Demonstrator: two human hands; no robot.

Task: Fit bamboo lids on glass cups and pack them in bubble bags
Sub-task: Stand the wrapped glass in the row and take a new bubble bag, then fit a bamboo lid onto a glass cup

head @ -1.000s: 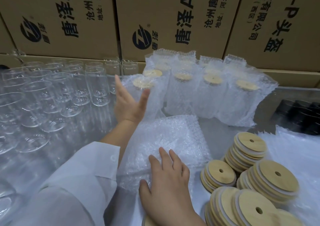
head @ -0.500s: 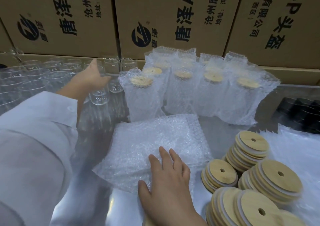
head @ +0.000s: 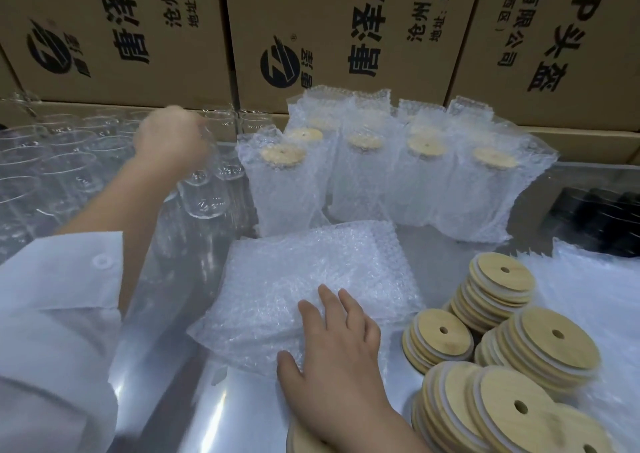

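bagged cups [head: 377,189] stood finished; many bare cups [head: 52,165] waited; left hand [head: 169,140] gripped a glass cup [head: 204,196]; right hand [head: 343,348] lay flat on bubble bags [head: 304,272]

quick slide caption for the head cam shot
Left hand grips a glass cup while the right hand rests on the bubble bags beside bamboo lids.

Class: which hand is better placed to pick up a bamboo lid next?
Right hand: it rests flat on the bubble bags, beside the bamboo lids; the left hand grips a glass cup.
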